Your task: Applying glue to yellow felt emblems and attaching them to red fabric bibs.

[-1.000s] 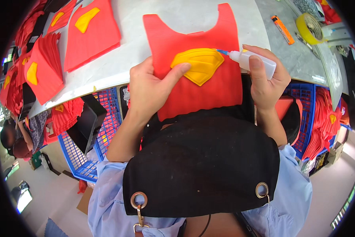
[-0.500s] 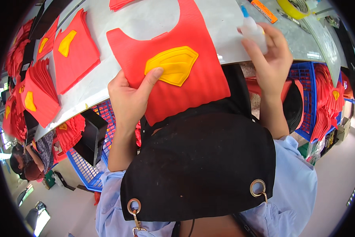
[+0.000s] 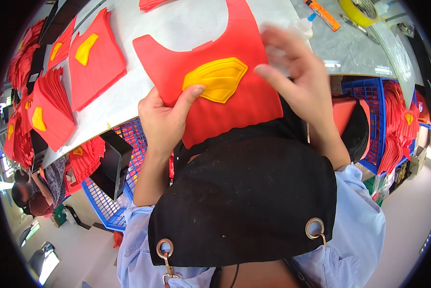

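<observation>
A red vest-shaped fabric piece [image 3: 234, 117] with a deep scooped neck lies partly on the table and partly over its near edge. On its front is a yellow shield-shaped patch [image 3: 216, 79]. My left hand [image 3: 165, 113] grips the piece by its left side, with the thumb pressed on the patch's lower left corner. My right hand [image 3: 299, 79] hovers at the piece's right edge, fingers apart and slightly smeared by motion, with nothing seen in it. Just beyond those fingers stands a white squeeze bottle [image 3: 304, 27] with a blue tip, partly hidden.
Stacks of red pieces with yellow patches [image 3: 96, 67] lie on the grey-white table [image 3: 177, 21] at left. An orange cutter [image 3: 322, 14] and a yellow tape roll [image 3: 359, 12] lie at far right. Blue baskets [image 3: 105, 206] stand below. A person [image 3: 42, 192] is at far left.
My right hand has let go of the squeeze bottle, which now rests on the table, and has moved left toward the red piece. My left hand keeps its grip on the piece.
</observation>
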### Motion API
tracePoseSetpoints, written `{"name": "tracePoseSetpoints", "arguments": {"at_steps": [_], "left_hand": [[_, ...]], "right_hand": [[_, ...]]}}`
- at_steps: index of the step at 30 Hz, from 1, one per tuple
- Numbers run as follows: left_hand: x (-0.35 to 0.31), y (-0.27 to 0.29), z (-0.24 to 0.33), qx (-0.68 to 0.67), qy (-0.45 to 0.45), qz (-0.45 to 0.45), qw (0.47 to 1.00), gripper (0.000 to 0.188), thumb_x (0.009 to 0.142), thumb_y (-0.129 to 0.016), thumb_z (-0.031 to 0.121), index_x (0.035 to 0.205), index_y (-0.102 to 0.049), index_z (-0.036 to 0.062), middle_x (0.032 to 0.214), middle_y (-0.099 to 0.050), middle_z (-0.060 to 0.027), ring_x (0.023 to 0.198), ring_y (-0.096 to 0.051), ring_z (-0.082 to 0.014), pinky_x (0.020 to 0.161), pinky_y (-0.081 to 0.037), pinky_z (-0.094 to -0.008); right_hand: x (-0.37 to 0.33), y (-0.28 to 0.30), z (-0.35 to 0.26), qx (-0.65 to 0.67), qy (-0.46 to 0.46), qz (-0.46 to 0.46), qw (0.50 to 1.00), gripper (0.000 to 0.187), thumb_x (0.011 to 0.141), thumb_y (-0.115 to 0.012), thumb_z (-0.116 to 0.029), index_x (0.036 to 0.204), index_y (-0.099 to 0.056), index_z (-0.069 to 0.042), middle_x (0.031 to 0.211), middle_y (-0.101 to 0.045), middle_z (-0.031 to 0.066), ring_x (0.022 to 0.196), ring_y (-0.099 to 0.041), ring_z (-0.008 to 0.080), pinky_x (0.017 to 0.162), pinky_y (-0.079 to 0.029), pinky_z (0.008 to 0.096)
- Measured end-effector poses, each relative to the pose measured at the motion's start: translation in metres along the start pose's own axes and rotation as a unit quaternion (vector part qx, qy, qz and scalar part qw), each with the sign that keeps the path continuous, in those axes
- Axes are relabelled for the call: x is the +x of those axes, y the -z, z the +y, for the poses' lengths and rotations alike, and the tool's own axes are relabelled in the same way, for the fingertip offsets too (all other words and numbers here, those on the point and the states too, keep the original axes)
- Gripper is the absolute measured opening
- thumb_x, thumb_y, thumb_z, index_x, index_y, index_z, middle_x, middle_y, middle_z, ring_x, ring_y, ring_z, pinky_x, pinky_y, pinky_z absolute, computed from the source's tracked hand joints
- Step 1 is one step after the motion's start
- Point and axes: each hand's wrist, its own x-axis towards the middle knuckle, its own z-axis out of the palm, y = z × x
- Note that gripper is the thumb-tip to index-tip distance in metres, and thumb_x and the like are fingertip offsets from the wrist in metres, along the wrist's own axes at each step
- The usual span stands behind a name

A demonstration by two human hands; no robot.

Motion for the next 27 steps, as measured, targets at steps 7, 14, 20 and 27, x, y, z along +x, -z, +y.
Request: {"name": "tracePoseSetpoints", "arguments": {"at_steps": [7,14,20,27], "left_hand": [[0.006,0.010,0.009,-0.078,0.044,-0.025,0.996,0.025,0.080,-0.070,0.009,0.099,-0.062,-0.0058,0.092,-0.067,-0.0097,0.082,-0.063,-0.0124,0.074,-0.051,-0.0254],[0.013,0.016,0.014,-0.136,0.068,-0.045,0.987,0.025,0.081,-0.068,0.009,0.100,-0.060,-0.0054,0.094,-0.067,-0.0099,0.085,-0.063,-0.0133,0.075,-0.051,-0.0266],[0.021,0.029,0.012,-0.177,0.079,-0.117,0.974,0.024,0.083,-0.066,0.009,0.101,-0.059,-0.0049,0.097,-0.066,-0.0102,0.087,-0.063,-0.0143,0.077,-0.051,-0.0278],[0.019,0.037,0.006,-0.164,0.054,-0.107,0.979,0.024,0.083,-0.066,0.008,0.101,-0.059,-0.0048,0.096,-0.067,-0.0097,0.086,-0.063,-0.0140,0.077,-0.051,-0.0274]], "right_hand": [[0.029,-0.001,-0.008,0.092,-0.115,-0.201,0.969,0.034,0.077,-0.066,0.001,0.109,-0.057,0.005,0.101,-0.064,0.0087,0.092,-0.060,0.0134,0.084,-0.048,0.0268],[0.032,-0.013,-0.006,0.149,-0.165,-0.185,0.957,0.033,0.076,-0.068,-0.001,0.107,-0.058,0.006,0.099,-0.065,0.0095,0.089,-0.061,0.0142,0.081,-0.049,0.0269],[0.029,-0.016,-0.003,0.183,-0.172,-0.167,0.953,0.030,0.076,-0.068,-0.001,0.104,-0.060,0.006,0.099,-0.065,0.0109,0.089,-0.062,0.0154,0.080,-0.049,0.0277],[0.029,-0.026,-0.008,0.142,-0.159,-0.170,0.962,0.030,0.076,-0.067,0.000,0.104,-0.060,0.007,0.100,-0.065,0.0117,0.089,-0.062,0.0164,0.081,-0.049,0.0284]]}}
